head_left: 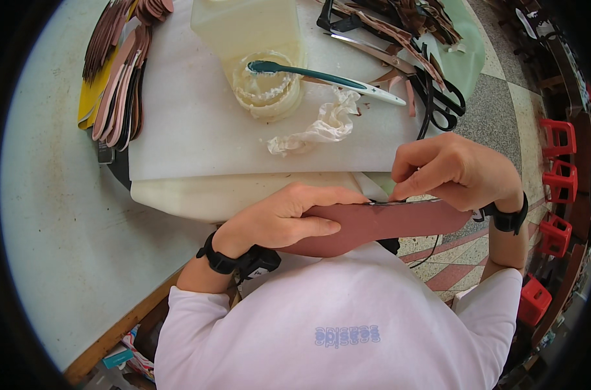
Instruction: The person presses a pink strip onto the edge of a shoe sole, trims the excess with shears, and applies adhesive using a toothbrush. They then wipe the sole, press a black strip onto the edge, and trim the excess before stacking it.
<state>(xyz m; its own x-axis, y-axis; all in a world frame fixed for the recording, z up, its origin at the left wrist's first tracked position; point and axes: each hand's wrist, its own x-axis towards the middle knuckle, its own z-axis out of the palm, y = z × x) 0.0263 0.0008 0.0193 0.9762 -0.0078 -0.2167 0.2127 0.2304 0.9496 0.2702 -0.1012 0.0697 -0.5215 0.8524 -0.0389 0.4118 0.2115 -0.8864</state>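
Observation:
A reddish-brown insole (380,224) lies level in front of my chest, just off the near edge of the work surface. A thin dark strip shows along its far edge. My left hand (279,218) grips its left part, thumb flat on the upper face and fingers stretched along the far edge. My right hand (461,169) is at the right half, thumb and bent forefinger pinched together at the far edge. What lies between those fingertips is too small to make out. Black straps with small devices circle both wrists.
Beyond my hands, a toothbrush (328,82) rests across a pale tub of white paste (266,97). Crumpled tissue (318,127) lies nearby. Black-handled scissors (432,91) and leather scraps (432,23) are far right; stacked insoles (120,91) far left. Red stools (558,179) stand at right.

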